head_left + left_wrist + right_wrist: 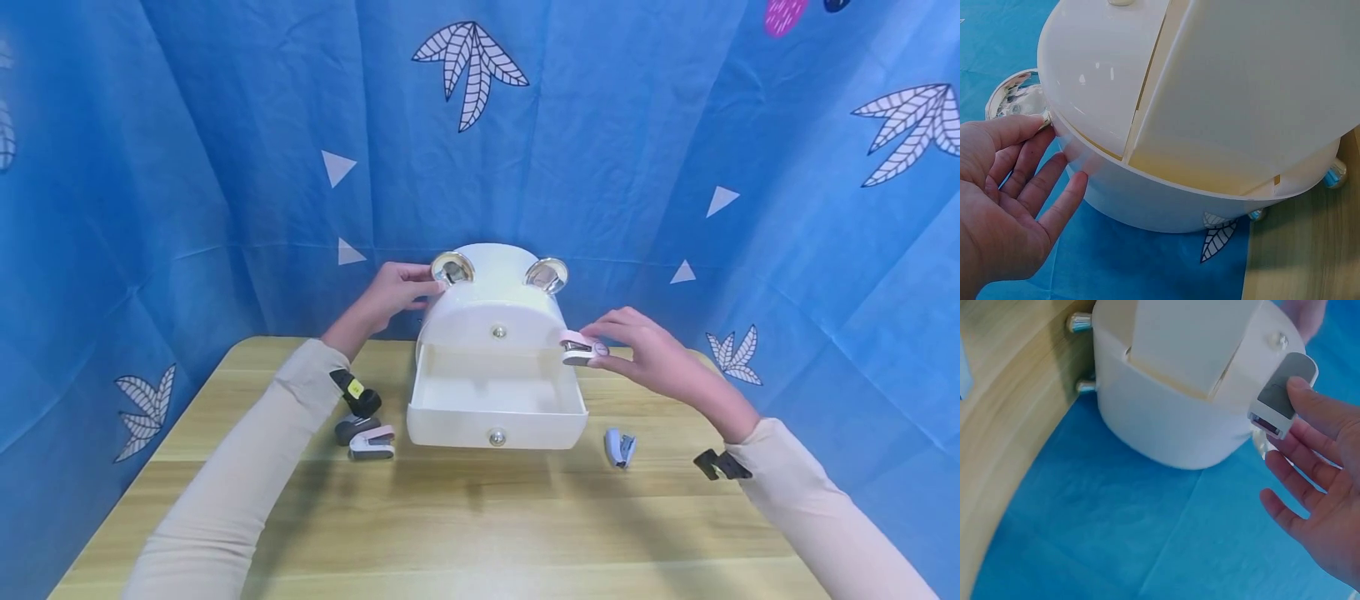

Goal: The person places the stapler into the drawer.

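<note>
A white drawer box (487, 323) with two shiny round ears stands on the table, its lower drawer (498, 423) pulled out and the upper one closed. My left hand (392, 295) pinches the box at its left ear (453, 268), thumb and index finger meeting at the ear's base, the other fingers along the side wall. With thumb and fingertips, my right hand (648, 354) grips a small pink and white stapler (577, 347) in the air by the drawer's right side. Its grey base (1282, 387) faces the right wrist camera.
Left of the box lie another pink and white stapler (372, 443) and a dark grey stapler (352, 428). A light blue stapler (620, 447) lies right of the drawer on the wooden table (480, 525). A blue patterned curtain (615, 142) hangs behind and along both sides.
</note>
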Action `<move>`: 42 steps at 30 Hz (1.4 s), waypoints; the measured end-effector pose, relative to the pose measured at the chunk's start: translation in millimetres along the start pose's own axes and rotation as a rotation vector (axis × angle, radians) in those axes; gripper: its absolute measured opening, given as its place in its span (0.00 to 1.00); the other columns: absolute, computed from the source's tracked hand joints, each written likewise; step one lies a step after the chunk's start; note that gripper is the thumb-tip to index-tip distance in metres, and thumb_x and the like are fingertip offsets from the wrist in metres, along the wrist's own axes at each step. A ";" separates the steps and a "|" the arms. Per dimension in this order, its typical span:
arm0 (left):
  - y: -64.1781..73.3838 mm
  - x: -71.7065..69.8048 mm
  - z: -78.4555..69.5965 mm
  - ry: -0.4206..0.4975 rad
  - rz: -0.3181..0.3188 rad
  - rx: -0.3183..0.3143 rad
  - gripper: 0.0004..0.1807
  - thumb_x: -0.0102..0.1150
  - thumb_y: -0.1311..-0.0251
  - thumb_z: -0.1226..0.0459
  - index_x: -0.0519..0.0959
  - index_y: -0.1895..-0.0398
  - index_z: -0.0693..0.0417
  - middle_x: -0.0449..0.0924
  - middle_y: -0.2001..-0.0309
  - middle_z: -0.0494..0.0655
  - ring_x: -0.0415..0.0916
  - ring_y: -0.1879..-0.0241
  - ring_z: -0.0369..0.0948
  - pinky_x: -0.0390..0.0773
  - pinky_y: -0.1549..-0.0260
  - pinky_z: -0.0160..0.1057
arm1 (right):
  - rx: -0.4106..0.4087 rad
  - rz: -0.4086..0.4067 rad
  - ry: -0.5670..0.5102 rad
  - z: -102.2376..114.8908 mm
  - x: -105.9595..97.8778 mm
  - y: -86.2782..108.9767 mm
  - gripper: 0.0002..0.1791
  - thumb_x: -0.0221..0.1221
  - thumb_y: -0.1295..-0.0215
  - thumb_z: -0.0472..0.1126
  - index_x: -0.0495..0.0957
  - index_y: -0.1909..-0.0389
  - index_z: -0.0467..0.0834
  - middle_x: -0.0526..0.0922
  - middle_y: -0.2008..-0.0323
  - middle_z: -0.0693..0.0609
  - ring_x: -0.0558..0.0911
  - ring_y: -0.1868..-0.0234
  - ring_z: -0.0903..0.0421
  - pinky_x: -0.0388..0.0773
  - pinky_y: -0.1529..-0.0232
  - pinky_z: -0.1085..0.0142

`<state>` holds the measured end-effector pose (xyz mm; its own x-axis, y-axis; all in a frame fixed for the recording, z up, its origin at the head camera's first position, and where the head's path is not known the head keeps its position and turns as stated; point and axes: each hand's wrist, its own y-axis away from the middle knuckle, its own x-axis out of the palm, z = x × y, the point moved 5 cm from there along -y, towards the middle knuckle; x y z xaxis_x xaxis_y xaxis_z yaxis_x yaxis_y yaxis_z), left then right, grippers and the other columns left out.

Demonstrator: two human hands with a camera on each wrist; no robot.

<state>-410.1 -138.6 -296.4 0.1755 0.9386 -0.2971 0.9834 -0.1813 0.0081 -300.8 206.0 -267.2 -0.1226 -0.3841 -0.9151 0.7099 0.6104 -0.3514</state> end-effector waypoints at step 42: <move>0.8 -0.1 0.3 0.035 0.010 -0.005 0.23 0.64 0.32 0.62 0.79 0.36 0.60 0.77 0.34 0.56 0.74 0.32 0.51 0.77 0.34 0.55 | -0.574 0.110 0.700 63.7 73.9 -51.4 0.20 0.75 0.45 0.48 0.86 0.52 0.49 0.87 0.56 0.57 0.76 0.51 0.53 0.73 0.47 0.58</move>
<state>-409.3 -138.9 -296.6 0.1868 0.9466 -0.2629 0.9818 -0.1894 0.0159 -302.1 102.1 -304.2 -0.6008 0.0903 -0.7943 0.3112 0.9417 -0.1282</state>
